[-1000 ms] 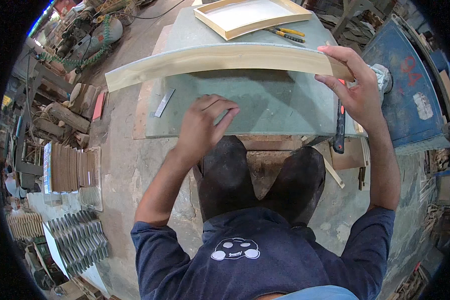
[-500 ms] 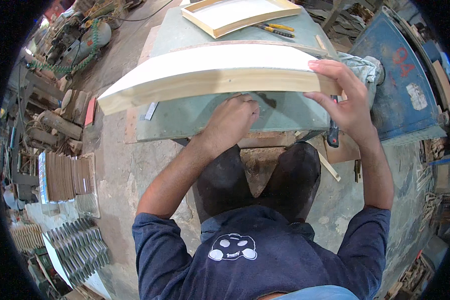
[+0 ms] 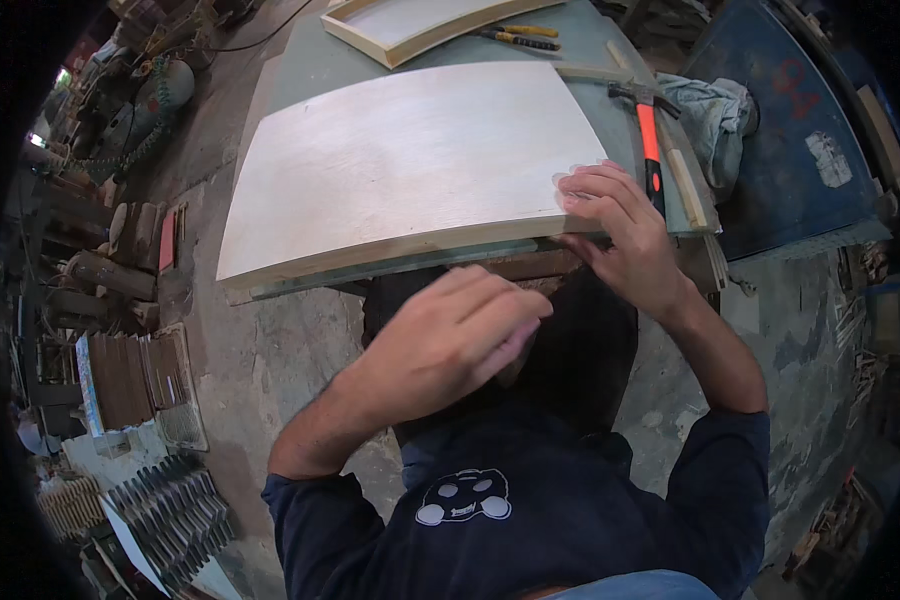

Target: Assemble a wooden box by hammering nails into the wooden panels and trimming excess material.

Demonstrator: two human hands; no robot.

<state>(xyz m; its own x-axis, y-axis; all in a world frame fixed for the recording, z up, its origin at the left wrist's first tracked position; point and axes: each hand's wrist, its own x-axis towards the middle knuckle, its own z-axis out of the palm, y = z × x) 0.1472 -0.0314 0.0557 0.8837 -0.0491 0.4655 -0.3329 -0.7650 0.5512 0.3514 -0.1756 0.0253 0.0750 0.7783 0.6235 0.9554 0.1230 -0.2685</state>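
The white-topped wooden panel hides its own underside and much of the worktop below. The left hand is a bit blurry, and its curled fingers hide whether anything is inside. The picture's top edge cuts off the shallow wooden tray.

I see 2 red digits painted on the blue panel at my right and 1 white printed emblem on my dark shirt
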